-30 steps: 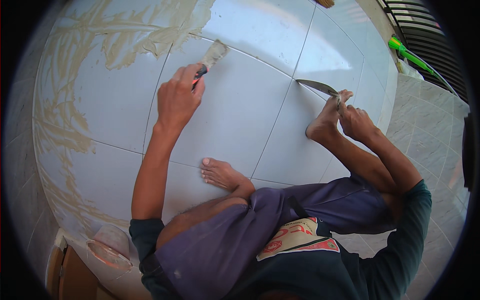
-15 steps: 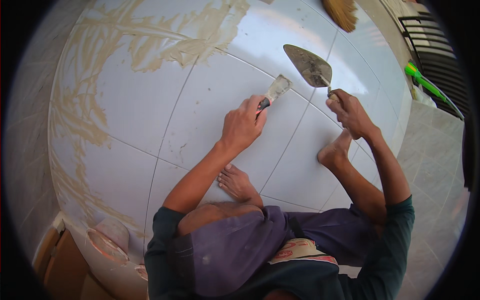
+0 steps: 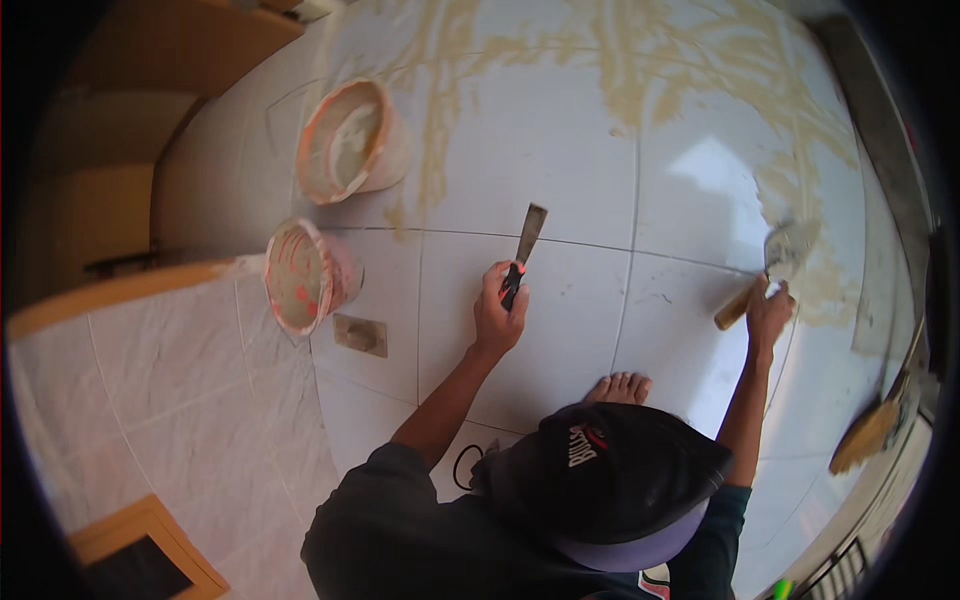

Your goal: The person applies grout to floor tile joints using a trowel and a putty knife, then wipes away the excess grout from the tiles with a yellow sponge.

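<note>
My left hand is closed around the black and red handle of a putty knife, its blade pointing away over the white floor tiles. On the right, my right hand grips a pointing trowel with a wooden handle. The trowel's blade is smeared by motion and lies over a patch of beige grout on the tiles; whether it touches the floor I cannot tell. More beige grout is spread in streaks along the far joints.
Two stained buckets stand at the left. Next to them lies a small brownish rectangular block. A broom rests at the right edge. A black cap covers the lower middle, and a bare foot shows beyond it.
The view has swung left, bringing both buckets fully into sight. My right hand has carried the trowel over to the grout patch. The putty knife stays in my left hand.
</note>
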Demonstrator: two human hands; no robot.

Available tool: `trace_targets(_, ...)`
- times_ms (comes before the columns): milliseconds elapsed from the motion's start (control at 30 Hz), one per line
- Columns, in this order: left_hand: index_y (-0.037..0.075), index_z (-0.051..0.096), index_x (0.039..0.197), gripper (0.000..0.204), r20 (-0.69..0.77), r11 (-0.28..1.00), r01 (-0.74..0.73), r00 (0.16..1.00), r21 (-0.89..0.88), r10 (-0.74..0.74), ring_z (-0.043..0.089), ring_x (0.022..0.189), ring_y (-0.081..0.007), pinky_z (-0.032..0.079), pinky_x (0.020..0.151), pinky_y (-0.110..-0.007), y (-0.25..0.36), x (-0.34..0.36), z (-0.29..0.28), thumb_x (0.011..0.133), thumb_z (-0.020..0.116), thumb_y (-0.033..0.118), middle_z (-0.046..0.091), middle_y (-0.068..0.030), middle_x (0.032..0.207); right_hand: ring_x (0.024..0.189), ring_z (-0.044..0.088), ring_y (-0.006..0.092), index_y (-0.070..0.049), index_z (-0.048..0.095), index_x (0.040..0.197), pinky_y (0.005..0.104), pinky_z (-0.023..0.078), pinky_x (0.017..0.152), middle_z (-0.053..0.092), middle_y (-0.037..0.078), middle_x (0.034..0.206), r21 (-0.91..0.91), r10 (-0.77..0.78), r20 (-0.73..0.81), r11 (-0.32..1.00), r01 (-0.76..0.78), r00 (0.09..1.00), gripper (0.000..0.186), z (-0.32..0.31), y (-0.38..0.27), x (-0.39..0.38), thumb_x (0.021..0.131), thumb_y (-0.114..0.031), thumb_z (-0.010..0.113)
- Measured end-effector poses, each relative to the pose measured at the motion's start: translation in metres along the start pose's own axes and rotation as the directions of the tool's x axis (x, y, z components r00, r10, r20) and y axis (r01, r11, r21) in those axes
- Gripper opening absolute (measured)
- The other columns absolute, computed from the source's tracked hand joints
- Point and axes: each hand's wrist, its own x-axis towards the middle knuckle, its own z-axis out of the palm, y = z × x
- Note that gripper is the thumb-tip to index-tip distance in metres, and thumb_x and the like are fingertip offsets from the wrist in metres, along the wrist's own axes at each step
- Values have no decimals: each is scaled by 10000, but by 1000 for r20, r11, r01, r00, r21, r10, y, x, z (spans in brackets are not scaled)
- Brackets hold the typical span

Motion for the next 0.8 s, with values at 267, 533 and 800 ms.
trace_targets(267, -4, 475, 1245, 388, -208, 989, 129, 972, 68, -112, 630, 790, -253, 521, 715, -370, -102, -123, -75, 927, 614, 168, 640, -162, 1004, 1116, 555, 368, -12, 620, 1207, 421, 463, 968, 595, 197, 1151, 584, -919, 1, 320, 746, 393, 378, -66, -370, -92, 882, -174, 725)
trace_targets(533, -13, 470, 1256, 438, -331, 998, 51, 943, 24, -40, 650, 831, -391, 532, 739, -467, -87, -107, -62, 908, 627, 201, 650, -191, 1009, 1350, 465, 304, -169, 546, 1408, 392, 455, 1063, 574, 166, 1369, 10, -892, 419, 189, 982, 168, 532, 56, -635, -158, 892, -265, 630)
trace_targets(800, -10, 500, 1197, 404, -224, 988, 155, 962, -28, -157, 650, 844, -393, 539, 741, -465, -86, -112, -67, 876, 630, 199, 643, -155, 983, 1082, 654, 369, -16, 661, 1166, 448, 485, 978, 693, 252, 1076, 154, -771, 628, -7, 988, -103, 467, 124, -665, -132, 888, -379, 565)
